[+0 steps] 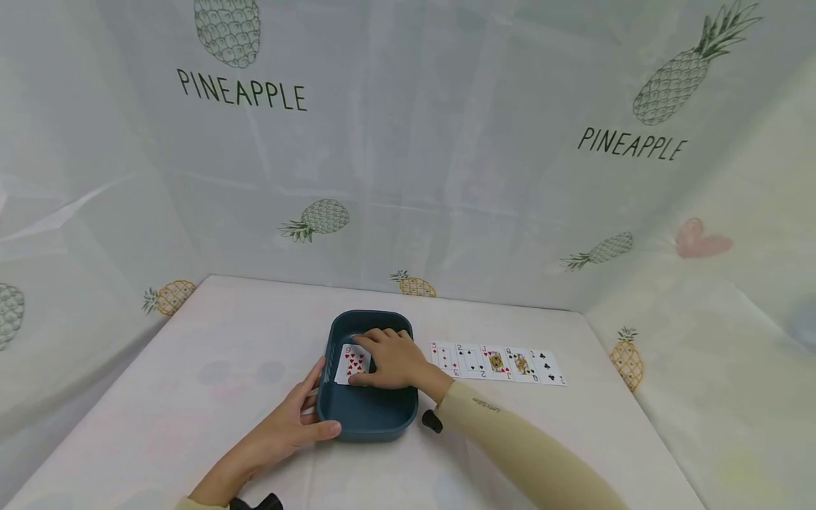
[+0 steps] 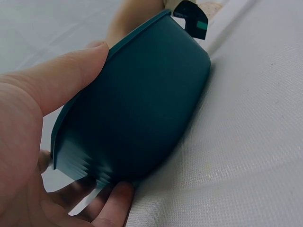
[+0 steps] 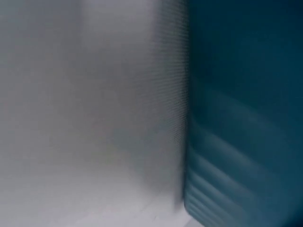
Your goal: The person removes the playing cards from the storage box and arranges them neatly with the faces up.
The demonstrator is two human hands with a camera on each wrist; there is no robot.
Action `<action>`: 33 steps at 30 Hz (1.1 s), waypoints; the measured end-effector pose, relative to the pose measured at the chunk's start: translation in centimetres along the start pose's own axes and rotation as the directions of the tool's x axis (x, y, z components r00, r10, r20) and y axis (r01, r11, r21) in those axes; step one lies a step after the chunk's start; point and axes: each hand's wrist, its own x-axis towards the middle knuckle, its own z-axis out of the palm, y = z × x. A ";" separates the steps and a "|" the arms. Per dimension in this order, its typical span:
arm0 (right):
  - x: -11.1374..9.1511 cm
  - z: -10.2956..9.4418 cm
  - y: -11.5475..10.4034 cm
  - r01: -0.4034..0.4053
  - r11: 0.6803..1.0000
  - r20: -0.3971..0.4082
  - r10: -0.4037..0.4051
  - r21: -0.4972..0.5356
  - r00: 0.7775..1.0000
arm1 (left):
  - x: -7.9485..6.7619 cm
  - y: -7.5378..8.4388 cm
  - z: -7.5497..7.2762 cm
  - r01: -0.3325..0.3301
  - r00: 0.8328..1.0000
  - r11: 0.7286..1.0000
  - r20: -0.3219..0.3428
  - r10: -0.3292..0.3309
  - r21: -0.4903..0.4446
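Observation:
A dark teal plastic box (image 1: 366, 421) stands on the table. My left hand (image 1: 296, 418) holds its left side; in the left wrist view the thumb lies on the rim and the fingers reach along the outer wall (image 2: 137, 104). Inside the box lies a white playing card (image 1: 353, 363) with red hearts, face up. Over it is my right hand (image 1: 392, 360), thumb at the card's near edge and forefinger at its far edge, pinching it. Whether more cards lie beneath is hidden. The right wrist view shows only the box's blurred wall (image 3: 241, 123) and table, no fingers.
Right of the box, several playing cards (image 1: 496, 363) lie face up in an overlapping row, partly behind the right forearm. A white cloth covers the table (image 1: 255, 340). A pineapple-print curtain (image 1: 408, 156) hangs behind it and at both sides.

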 end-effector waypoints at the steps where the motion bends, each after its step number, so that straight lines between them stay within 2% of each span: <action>1: 0.1 0.0 -0.1 -0.006 1.000 0.013 0.006 -0.011 1.000 | 0.0 0.0 -0.1 -0.004 1.000 1.000 0.004 0.004 -0.004; 11: 0.4 0.6 -0.4 -0.033 0.996 0.075 0.039 -0.085 0.996 | 0.0 -0.3 -0.1 -0.012 0.999 0.999 0.037 0.014 -0.042; 24: 0.4 0.3 -0.2 -0.016 0.998 0.069 0.020 -0.056 0.997 | 0.1 -0.2 -0.1 -0.025 0.999 0.998 0.044 0.028 -0.052; 33: 0.5 0.0 -0.2 -0.009 1.000 0.052 0.010 -0.025 0.999 | 0.0 0.0 -0.1 -0.009 0.999 0.999 0.038 0.011 -0.051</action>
